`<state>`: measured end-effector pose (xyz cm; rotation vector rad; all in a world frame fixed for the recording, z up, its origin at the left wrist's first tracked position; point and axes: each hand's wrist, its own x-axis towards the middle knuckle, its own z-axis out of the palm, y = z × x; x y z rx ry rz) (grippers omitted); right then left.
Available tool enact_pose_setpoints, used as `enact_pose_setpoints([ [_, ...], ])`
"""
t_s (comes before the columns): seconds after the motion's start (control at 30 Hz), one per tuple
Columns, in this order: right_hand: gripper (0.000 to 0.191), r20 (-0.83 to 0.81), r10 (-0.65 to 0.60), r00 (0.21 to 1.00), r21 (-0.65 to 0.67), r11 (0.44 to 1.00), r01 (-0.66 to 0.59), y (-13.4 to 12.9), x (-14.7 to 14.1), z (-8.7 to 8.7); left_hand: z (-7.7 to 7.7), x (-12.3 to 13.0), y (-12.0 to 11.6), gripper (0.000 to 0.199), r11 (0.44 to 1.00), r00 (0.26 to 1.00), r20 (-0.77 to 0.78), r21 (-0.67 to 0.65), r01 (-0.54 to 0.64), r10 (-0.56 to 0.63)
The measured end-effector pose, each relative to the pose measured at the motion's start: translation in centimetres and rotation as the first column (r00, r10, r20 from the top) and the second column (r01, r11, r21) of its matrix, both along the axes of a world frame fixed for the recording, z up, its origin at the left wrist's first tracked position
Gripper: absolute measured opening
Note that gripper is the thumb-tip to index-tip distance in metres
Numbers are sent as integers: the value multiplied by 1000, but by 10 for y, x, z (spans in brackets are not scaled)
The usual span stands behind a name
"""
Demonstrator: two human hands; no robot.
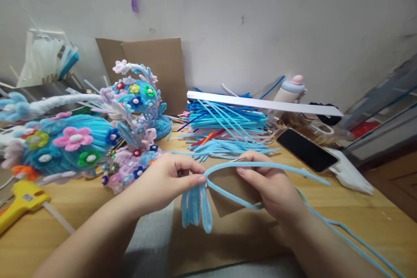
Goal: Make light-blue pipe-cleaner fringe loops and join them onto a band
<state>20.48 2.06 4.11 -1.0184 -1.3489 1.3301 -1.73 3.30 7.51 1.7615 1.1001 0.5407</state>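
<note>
My left hand (164, 178) pinches a bunch of light blue pipe cleaner loops (193, 208) at its top, and the loops hang down below the fingertips. From that pinch a light blue pipe cleaner strand (234, 196) curves right, one part arching over my right hand (272, 182) and another running under its fingers. The right hand is closed, thumb against fingers, at a brown cardboard piece (224, 189) and the strand. Its grip on each is partly hidden. More light blue lengths (345, 226) trail to the lower right.
Pipe cleaners in blue shades (228, 117) are heaped at the back under a white strip (263, 104). Fuzzy flower-covered pieces (74, 139) stand left, above a yellow glue gun (24, 202). A phone (306, 150) and a bottle (289, 91) are at right.
</note>
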Motion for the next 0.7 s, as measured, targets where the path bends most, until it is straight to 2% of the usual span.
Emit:
enact_pose_setpoints([
  [0.1, 7, -40, -5, 999, -34, 999, 4, -2, -2, -2, 0, -1, 0, 24, 1000, 1000, -2, 18, 0, 0],
  [0.23, 10, -175, -27, 984, -114, 993, 7, -6, -9, -5, -2, -1, 0, 25, 1000, 1000, 17, 5, -6, 6],
  [0.37, 13, -219, -69, 973, -107, 993, 46, -8, -16, -8, -4, -1, 0, 24, 999, 999, 45, -38, -16, 18],
  [0.57, 23, -206, -71, 976, -117, 992, 47, -9, -16, -13, -5, 0, 0, 21, 996, 995, 98, -84, -26, 34],
  [0.63, 29, -145, -30, 989, -130, 991, 11, -9, -14, -14, -6, 0, -1, 21, 998, 995, 87, -58, -37, 42],
  [0.7, 33, -15, 29, 999, -130, 991, -31, -9, -14, -14, -7, 1, -2, 21, 998, 996, 59, -8, -63, 63],
])
